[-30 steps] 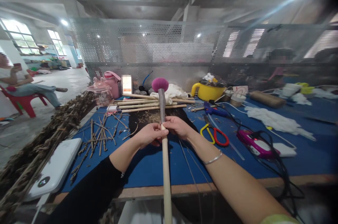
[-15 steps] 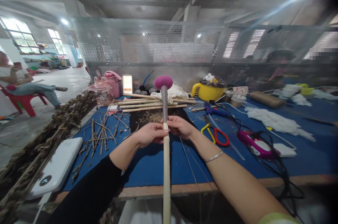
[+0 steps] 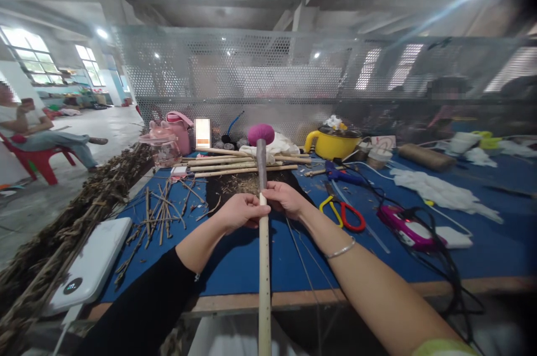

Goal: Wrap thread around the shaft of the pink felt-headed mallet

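A pale wooden stick (image 3: 264,278) runs from the bottom of the view up between both hands, its upper part wrapped in a grey covering (image 3: 262,163). At the far end sits a round magenta head (image 3: 260,135). My left hand (image 3: 241,212) is closed around the stick just below the grey part, thumb lying across it. Higher up, my right hand (image 3: 283,198) pinches the stick where the wrapping ends. Some fingertips are hidden behind the stick.
Scissors (image 3: 342,213), a blue glue gun (image 3: 346,175) and a magenta device (image 3: 409,227) with cables lie to the right. Sticks (image 3: 243,166) and a yellow pot (image 3: 335,143) are behind. Twigs (image 3: 161,210) and a white power bank (image 3: 90,266) are left. A person sits far left.
The stick has turned about its length: a row of small dark marks now faces me on its lower part. The magenta head has shifted slightly right and down. Both hands keep hold.
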Demonstrator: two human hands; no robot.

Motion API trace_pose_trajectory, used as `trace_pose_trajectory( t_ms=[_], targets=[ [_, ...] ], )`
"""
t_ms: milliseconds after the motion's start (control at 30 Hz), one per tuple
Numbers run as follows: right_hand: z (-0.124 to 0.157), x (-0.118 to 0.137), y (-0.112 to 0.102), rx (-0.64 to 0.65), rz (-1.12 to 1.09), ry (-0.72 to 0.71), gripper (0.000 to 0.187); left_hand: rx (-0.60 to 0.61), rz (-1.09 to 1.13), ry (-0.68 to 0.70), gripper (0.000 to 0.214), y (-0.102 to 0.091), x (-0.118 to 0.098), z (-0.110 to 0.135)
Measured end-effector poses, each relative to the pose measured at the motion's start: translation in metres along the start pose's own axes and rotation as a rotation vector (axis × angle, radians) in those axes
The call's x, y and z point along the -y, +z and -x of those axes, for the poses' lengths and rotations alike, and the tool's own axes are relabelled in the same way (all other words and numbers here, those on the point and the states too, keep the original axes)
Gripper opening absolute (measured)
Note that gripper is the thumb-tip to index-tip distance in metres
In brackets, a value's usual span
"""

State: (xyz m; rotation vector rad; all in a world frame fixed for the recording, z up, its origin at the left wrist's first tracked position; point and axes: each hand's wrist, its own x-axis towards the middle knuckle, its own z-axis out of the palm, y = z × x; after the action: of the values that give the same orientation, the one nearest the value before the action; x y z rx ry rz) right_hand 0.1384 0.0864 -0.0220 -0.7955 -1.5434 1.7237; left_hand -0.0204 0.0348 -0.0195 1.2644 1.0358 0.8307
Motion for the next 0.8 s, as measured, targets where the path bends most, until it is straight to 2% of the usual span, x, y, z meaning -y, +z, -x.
trace_pose_trajectory(
  t_ms=[133, 267, 400, 500, 667, 800],
  targets=[
    [0.001, -0.001, -0.004, 0.075, -0.043, 0.017, 0.028, 0.087, 0.061, -0.004, 0.039, -0.002, -0.002, 0.001],
    [0.005, 0.001, -0.005, 0.131, -0.116, 0.019, 0.030, 0.242, 0.149, -0.018, 0.033, -0.003, -0.007, 0.006],
    [0.005, 0.001, -0.002, 0.163, -0.102, 0.019, 0.028, 0.337, 0.221, -0.087, 0.039, -0.004, -0.010, 0.009],
    [0.002, -0.001, 0.001, 0.117, -0.056, 0.023, 0.028, 0.265, 0.152, -0.104, 0.040, -0.004, -0.006, 0.007],
    [-0.001, -0.003, 0.002, 0.030, -0.002, 0.004, 0.031, -0.041, -0.077, -0.006, 0.044, 0.002, 0.002, 0.000],
    [-0.001, -0.002, 0.001, 0.018, 0.023, 0.004, 0.031, -0.067, -0.045, -0.008, 0.043, 0.003, 0.000, 0.000]
  ],
)
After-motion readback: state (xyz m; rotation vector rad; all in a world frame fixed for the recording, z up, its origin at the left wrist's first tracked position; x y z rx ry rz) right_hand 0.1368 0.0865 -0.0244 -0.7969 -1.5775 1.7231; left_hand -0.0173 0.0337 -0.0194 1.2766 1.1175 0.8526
